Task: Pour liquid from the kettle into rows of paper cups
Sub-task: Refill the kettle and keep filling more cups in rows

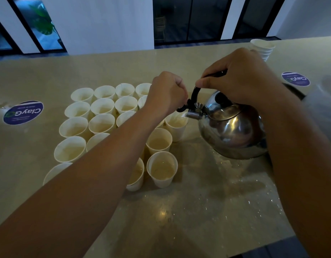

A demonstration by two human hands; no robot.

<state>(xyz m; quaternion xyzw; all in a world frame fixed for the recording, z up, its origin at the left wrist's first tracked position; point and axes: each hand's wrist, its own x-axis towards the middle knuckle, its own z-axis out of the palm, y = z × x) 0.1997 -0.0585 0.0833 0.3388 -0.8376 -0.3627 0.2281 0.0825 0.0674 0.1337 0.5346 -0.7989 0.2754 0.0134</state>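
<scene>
The right hand [241,79] comes in from four o'clock, wrist arched, fingers and thumb wrapped round the black handle [195,94] of the steel kettle [233,127], which tips toward nine o'clock. Its spout [193,114] hangs over a paper cup [176,125] at the right edge of the rows of paper cups [103,120]. The left hand [166,95], reaching from seven o'clock, curls its fingers on the black spout lever [183,107]. Everything stands on a beige counter [198,202].

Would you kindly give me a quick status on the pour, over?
Right hand grips kettle handle, kettle tilted. Left hand holds spout cap lever. Spout over a paper cup in right column. Left forearm hides some cups.
</scene>
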